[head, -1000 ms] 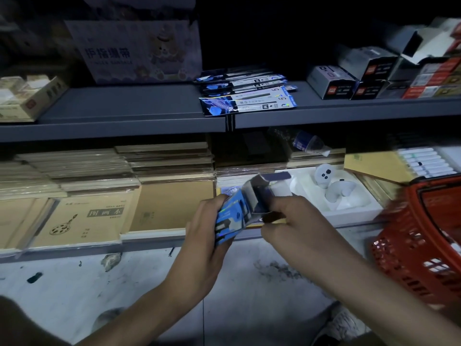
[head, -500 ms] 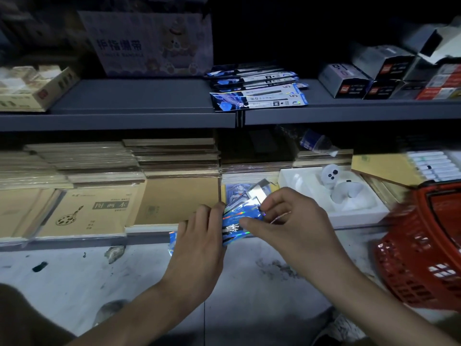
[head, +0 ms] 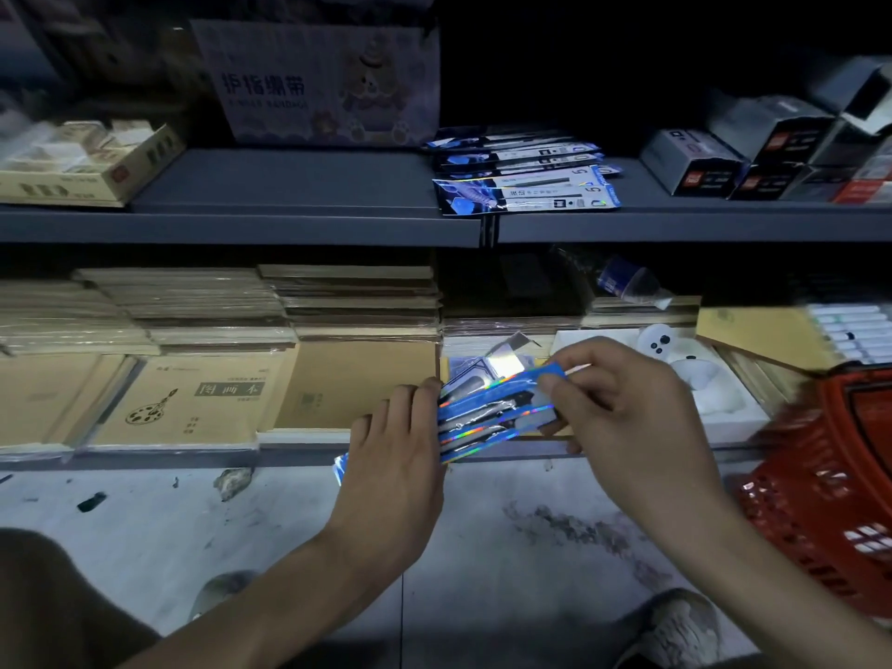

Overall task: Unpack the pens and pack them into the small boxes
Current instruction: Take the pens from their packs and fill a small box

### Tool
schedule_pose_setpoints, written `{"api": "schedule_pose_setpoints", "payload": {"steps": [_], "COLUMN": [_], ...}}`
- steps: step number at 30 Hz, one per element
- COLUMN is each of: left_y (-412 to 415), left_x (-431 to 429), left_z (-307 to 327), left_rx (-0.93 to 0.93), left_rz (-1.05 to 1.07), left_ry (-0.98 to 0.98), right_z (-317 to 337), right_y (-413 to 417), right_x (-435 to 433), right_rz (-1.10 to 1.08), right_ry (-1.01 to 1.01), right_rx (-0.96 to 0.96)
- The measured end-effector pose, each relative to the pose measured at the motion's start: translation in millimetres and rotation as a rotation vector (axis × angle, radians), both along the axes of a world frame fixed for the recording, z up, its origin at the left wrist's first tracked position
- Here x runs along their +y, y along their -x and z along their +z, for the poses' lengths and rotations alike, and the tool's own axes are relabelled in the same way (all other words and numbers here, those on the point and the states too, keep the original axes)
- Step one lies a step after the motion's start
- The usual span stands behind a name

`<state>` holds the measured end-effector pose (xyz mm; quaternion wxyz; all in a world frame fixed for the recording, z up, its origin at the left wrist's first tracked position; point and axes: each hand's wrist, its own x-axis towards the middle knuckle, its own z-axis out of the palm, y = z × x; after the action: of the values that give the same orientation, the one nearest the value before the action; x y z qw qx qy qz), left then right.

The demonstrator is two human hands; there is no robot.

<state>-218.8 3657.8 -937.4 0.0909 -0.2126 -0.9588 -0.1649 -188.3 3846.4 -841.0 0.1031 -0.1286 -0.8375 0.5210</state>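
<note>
Stationery shop aisle, dim. Two grey shelves [head: 299, 219]: stacked sketchbooks [head: 193, 403] below left, carded pen packs [head: 526, 190] above centre, boxed goods [head: 753, 161] far right. Red basket [head: 820, 485] on floor, near right.

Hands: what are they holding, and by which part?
A fan of blue pen packets: the left hand holds their left ends; the right hand pinches the top packet's right end.

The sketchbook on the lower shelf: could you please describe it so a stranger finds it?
On the lower shelf, left of the left hand, brown books lie flat. The sketchbook is at the front; it alone shows a palette drawing and dark title.
</note>
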Motion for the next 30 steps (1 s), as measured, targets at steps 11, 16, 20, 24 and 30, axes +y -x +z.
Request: {"api": "schedule_pose_setpoints", "payload": {"steps": [11, 16, 20, 24, 30], "left_y": [0, 0, 2, -3, -10], "left_x": [-4, -8, -9, -7, -3], "left_z": [-1, -1, -2, -4, 6], "left_rx": [-0.095, -0.140, -0.196, -0.266, -0.426], "left_rz": [-0.037, -0.027, -0.075, -0.155, -0.286], "left_ry": [-0.109, -0.180, -0.265, -0.282, -0.401], "right_z": [16, 24, 21, 19, 27], "right_y": [1, 2, 6, 10, 11], "right_x": [13, 28, 29, 31, 32], "right_rz": [0.136, 0.253, 0.367, 0.317, 0.422], "right_ry": [0.003, 0.098, -0.003, -0.131, -0.037], "right_rx": [0.116, 0.106, 0.114, 0.182, 0.169]}}
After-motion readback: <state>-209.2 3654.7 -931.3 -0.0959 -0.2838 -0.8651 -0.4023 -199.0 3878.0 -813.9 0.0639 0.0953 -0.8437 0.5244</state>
